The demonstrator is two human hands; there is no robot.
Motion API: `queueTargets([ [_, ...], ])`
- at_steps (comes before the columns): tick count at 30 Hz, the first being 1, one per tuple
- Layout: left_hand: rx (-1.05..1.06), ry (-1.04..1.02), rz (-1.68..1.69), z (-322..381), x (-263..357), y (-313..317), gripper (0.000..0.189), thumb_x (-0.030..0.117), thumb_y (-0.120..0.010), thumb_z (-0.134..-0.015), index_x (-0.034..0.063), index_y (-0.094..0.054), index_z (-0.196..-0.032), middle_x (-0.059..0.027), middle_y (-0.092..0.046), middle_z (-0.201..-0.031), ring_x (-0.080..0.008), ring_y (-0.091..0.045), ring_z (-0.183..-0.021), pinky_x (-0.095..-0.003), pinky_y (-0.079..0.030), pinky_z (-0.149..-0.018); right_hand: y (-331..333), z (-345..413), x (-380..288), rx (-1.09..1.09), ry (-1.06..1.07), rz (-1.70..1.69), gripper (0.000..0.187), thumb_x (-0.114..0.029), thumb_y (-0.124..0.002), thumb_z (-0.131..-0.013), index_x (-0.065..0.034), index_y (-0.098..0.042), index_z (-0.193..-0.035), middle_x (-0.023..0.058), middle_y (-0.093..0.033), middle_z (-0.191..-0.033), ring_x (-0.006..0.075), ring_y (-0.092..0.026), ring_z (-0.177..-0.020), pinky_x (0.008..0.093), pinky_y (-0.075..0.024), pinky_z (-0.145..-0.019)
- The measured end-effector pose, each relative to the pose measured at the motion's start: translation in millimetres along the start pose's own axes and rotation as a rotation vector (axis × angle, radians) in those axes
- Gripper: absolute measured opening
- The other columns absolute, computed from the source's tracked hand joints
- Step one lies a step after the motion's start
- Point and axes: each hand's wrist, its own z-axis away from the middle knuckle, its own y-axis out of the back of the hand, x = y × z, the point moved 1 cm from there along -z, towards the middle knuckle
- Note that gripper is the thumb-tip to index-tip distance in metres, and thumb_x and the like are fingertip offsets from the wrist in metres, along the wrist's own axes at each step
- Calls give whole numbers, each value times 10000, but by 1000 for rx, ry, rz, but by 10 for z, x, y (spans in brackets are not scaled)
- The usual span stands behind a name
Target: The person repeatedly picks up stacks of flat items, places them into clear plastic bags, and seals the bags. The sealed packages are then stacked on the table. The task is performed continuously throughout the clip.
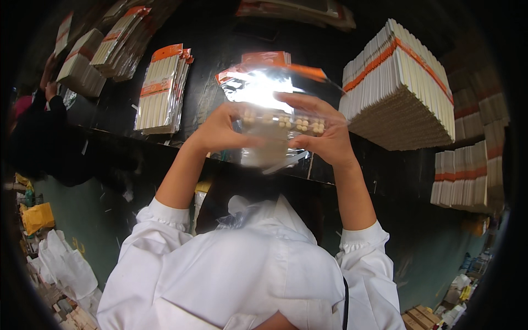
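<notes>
Both hands hold a clear plastic packet of pale chopsticks above the dark table's near edge, its round stick ends turned toward me. My left hand grips its left end, with thumb below and fingers behind. At the right end, my right hand has its thumb under the sticks and its fingers over the top. Movement blurs the packet's left part. Just beyond it lie clear plastic bags with orange headers, under strong glare. A thin pale strip shows below the packet.
A tall block of orange-banded packs stands at right, with more banded packs beyond. Bagged chopsticks lie left on the dark table. Another person's hands are at far left beside further stacks. White bags lie below left.
</notes>
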Motion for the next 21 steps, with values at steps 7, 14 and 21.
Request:
queueTargets([
  [7, 179, -1, -15, 51, -425, -269, 366, 26, -852, -739, 30, -703, -1073, -42, -726, -1008, -127, -668, -921, -298, -549, -809, -62, 314, 659, 105, -217, -117, 438, -9, -835, -748, 9, -679, -1157, 75, -716, -1098, 153, -663, -985, 302, -548, -874],
  [14, 65, 275, -149, 60, -1051, -244, 488, 35, -791, -797, 34, -634, -1259, -75, -659, -1245, -164, -601, -1138, -339, -504, -968, -147, 459, 1203, 172, -476, 36, 405, -17, -720, -848, -13, -620, -1241, 76, -667, -1139, 160, -624, -1039, 312, -520, -922],
  [21, -18, -65, -93, 101, -723, -116, 514, 120, -793, -790, 54, -647, -1278, -97, -685, -1230, -180, -630, -1126, -332, -491, -969, 78, 266, 684, -75, 30, 203, 543, -20, -751, -823, -12, -578, -1337, 161, -615, -1320, 244, -608, -1198, 354, -528, -996],
])
